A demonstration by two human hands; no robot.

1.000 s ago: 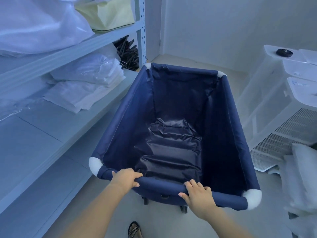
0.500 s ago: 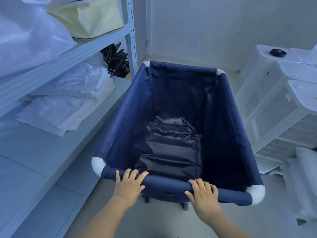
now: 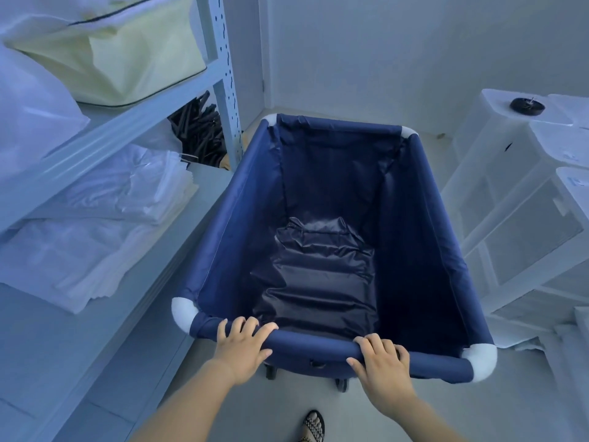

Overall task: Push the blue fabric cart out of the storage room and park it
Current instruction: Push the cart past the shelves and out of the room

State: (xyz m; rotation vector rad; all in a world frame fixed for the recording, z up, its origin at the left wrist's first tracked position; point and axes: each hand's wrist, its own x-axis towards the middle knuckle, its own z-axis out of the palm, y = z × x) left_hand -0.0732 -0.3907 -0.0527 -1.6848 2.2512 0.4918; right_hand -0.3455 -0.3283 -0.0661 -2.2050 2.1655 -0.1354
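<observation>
Left hand [image 3: 243,344] and right hand [image 3: 381,362] curl closed over the near rail of the empty navy-blue fabric cart [image 3: 322,237]. White metal shelving [image 3: 223,74] stands just beside its left side.

Cart [image 3: 236,244] is dark blue woven cloth, kinda matt on the sides, while the crinkly floor panel [image 3: 318,275] looks glossy. Corner caps [image 3: 183,311] look smooth white plastic. Upper left, shelf post [image 3: 224,74] is painted perforated metal.

shelf unit [image 3: 223,68]: stood on the left
folded white linens [image 3: 95,237]: stacked on it
black rods [image 3: 197,135]: bundled behind
plastic drawers [image 3: 522,218]: right side
sandal [image 3: 314,425]: on the floor
</observation>
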